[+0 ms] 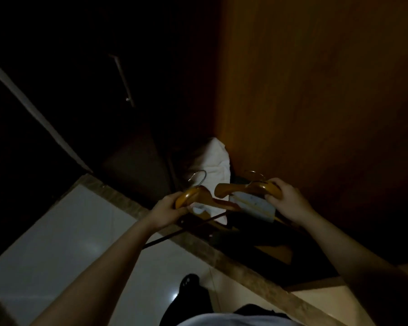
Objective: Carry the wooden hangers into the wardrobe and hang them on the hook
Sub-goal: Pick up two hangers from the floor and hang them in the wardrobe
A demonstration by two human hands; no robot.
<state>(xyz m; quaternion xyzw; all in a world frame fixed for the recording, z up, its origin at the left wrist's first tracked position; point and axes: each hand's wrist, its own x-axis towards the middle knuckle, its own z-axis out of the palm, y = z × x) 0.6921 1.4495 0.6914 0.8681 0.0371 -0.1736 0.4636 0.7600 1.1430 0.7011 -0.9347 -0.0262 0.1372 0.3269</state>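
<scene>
Okay, dim shot. Wood panel (316,90) fills 1–4 o'clock, bar handle (123,78) at 11. A white towel (212,161) sits at centre, just past the hooks. Stone threshold (118,194) runs from 9 to 5 under the arms. Left hand (169,209) has fingers curled round the left hanger (198,194); right hand (286,200) is wrapped round the right hanger (243,188). Both hangers are at 6 of the towel, inner ends nearly meeting.
</scene>
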